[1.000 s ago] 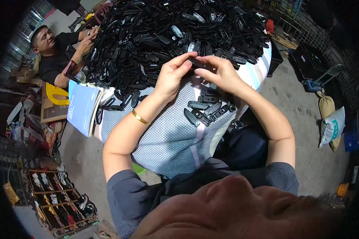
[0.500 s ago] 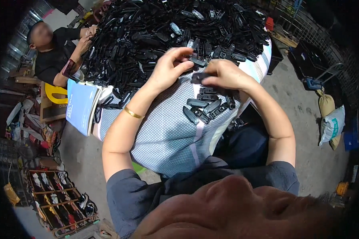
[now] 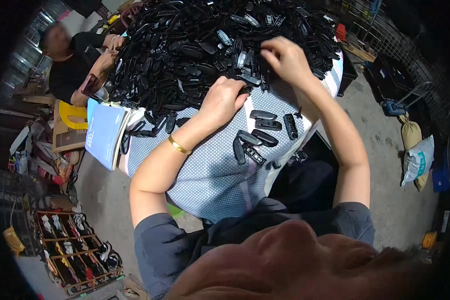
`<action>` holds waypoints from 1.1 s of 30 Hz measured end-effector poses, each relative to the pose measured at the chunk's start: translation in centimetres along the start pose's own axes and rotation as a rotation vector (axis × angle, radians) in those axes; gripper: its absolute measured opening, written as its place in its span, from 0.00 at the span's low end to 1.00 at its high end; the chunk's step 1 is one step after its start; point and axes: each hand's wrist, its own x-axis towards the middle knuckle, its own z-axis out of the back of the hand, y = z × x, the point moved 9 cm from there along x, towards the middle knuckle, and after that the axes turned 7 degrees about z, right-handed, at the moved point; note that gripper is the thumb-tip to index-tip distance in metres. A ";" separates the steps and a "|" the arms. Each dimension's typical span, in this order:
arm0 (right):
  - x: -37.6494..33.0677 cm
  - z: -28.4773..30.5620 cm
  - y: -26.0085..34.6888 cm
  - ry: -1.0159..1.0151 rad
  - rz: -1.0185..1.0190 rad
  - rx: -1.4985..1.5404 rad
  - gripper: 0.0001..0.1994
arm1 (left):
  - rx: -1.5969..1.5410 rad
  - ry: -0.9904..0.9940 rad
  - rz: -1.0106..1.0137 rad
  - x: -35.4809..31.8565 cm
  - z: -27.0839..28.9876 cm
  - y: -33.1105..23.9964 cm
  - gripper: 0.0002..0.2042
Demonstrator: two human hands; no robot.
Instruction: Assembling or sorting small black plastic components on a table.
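A large heap of black plastic pieces (image 3: pixel 185 55), elongated with rounded ends, covers the far part of the table. At the heap's near edge, my left hand (image 3: pixel 221 101) is closed, its thumb and fingers pinching a small dark piece mostly hidden by the fingertips. Over the right side of the heap, my right hand (image 3: pixel 289 61) reaches out with fingers bent and apart; nothing shows between them. Several loose black pieces (image 3: pixel 266 124) lie on the patterned cloth (image 3: pixel 205 170) nearer me, some smooth side up, others showing a slotted frame.
A blue-covered book (image 3: pixel 105 134) lies at the table's left edge, beside a box with a yellow handle-like part (image 3: pixel 71 116). A co-worker (image 3: pixel 67 65) sits at the far left, hands at the heap. Sacks (image 3: pixel 417 157) stand right on the floor; a compartmented rack (image 3: pixel 77 252) is lower left.
My right hand has moved away from me, up over the heap; the dark piece it held no longer shows in it. My left hand has lowered and closed. The loose pieces have shifted.
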 end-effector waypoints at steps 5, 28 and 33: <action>7.2 1.2 -5.4 -0.241 0.178 -0.382 0.13 | -0.170 -0.037 -0.047 0.2 0.2 -1.2 0.15; 16.3 -5.3 -13.4 -0.198 -0.059 0.245 0.22 | -0.302 0.114 -0.077 -0.8 -3.0 -1.7 0.15; 14.6 -4.7 -10.0 -0.211 0.178 0.020 0.20 | -0.328 0.121 -0.198 -0.6 -3.1 -3.2 0.14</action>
